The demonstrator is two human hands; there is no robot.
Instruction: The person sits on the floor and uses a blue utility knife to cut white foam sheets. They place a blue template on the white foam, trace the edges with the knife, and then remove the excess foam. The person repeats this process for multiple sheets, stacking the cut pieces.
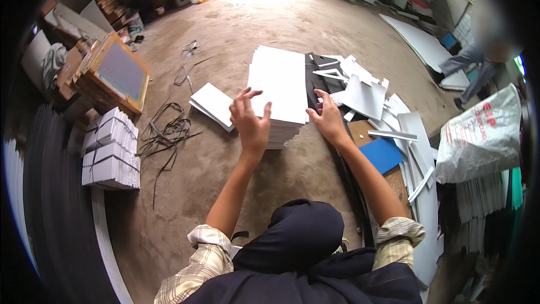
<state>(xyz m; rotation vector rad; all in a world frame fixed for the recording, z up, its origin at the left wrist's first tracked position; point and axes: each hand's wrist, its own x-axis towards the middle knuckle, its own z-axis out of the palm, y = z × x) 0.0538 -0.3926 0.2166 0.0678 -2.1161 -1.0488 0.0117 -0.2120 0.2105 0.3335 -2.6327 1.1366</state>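
A tall stack of white sheets stands on the floor in front of me, its layered near side showing below the top sheet. My left hand is at the stack's near left corner, fingers spread and curved over the top; whether it touches the sheet I cannot tell. Beside the right edge of the stack, my right hand has its fingers apart and holds nothing. To the left of the stack lies a smaller pile of white sheets, set at a slant.
Tangled black straps lie left of the stack. Strapped white bundles and wooden frames stand farther left. White offcuts and a blue sheet lie to the right, near a white sack. Another person is at the far right.
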